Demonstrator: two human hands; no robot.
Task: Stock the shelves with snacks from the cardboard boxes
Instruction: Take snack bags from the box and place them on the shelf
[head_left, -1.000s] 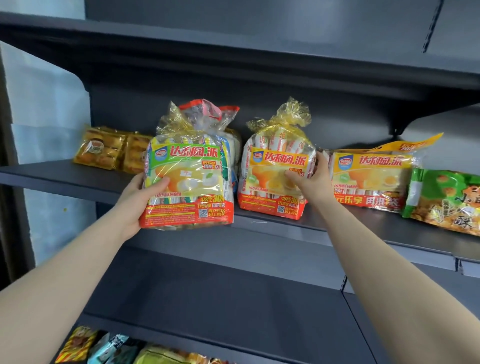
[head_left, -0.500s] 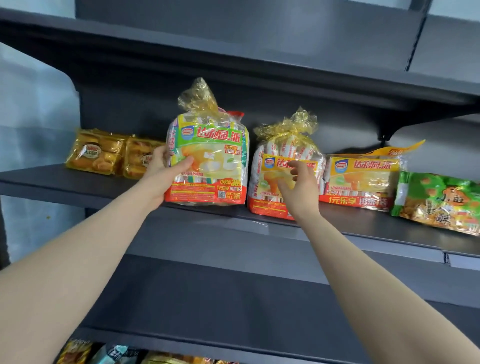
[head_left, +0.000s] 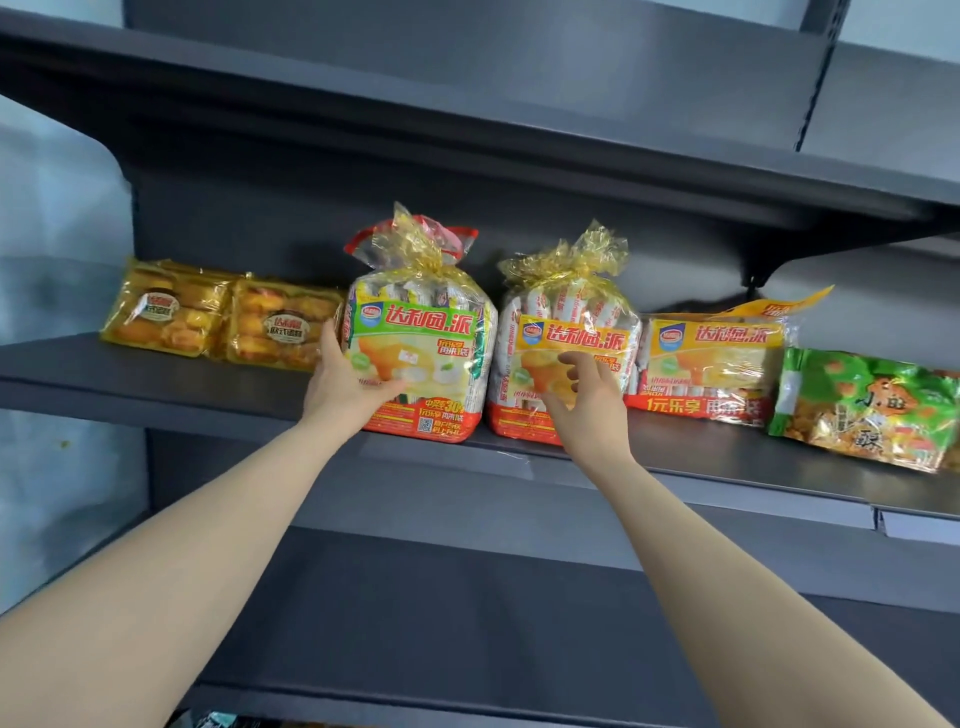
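Observation:
A green-labelled bag of snack cakes (head_left: 423, 343) stands upright on the dark grey shelf (head_left: 156, 374). My left hand (head_left: 343, 384) grips its left side, thumb across the front. To its right stands an orange-labelled bag (head_left: 571, 317) of the same kind. My right hand (head_left: 584, 405) is in front of that bag's lower part with loosely curled fingers; whether it touches the bag is unclear. No cardboard box is in view.
Two yellow packs of small cakes (head_left: 166, 312) (head_left: 283, 327) lie at the shelf's left. A flat orange pack (head_left: 711, 358) and a green snack bag (head_left: 872, 410) lie to the right. Another shelf (head_left: 571, 135) hangs overhead and a lower shelf (head_left: 467, 623) is beneath.
My left hand set the green-labelled bag upright on the shelf beside the orange one. My right hand slid from the orange bag's right side to its front and loosened.

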